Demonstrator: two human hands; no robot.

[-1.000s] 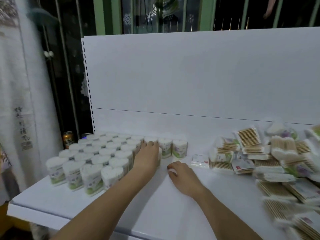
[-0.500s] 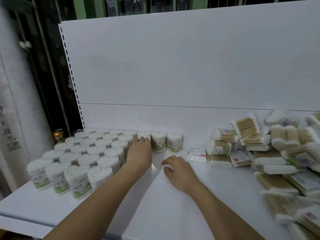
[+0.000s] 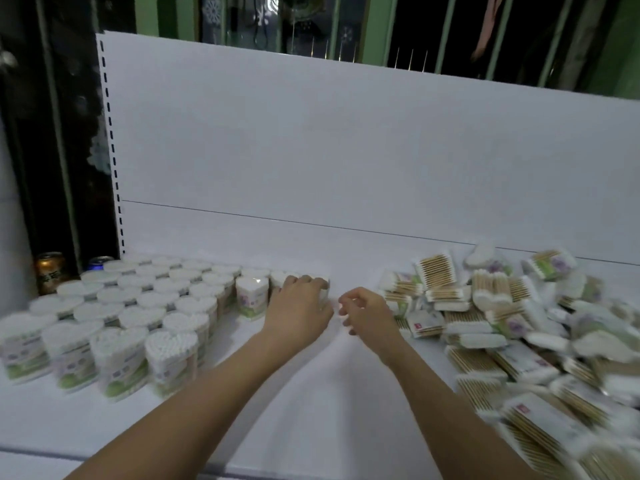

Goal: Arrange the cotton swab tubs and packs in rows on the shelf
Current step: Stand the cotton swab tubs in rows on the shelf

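Note:
Several heart-shaped cotton swab tubs point(image 3: 114, 320) stand in rows on the left of the white shelf point(image 3: 311, 393). One tub point(image 3: 251, 301) stands at the right end of the rows, just left of my left hand point(image 3: 298, 308). That hand's fingers curl over the top of the end tub point(image 3: 324, 293), which it mostly hides. My right hand point(image 3: 367, 315) hovers close beside it with loosely curled fingers and holds nothing. A jumbled heap of flat cotton swab packs point(image 3: 519, 323) covers the right side.
The white back panel point(image 3: 346, 150) rises behind the shelf. Two drink cans point(image 3: 50, 271) stand off the shelf's far left corner. Bare shelf surface lies between the tubs and the packs, down to the front edge point(image 3: 138, 455).
My left hand has shifted right along the back row onto the end tub. My right hand has lifted off the shelf and curled its fingers. The camera view has swung right.

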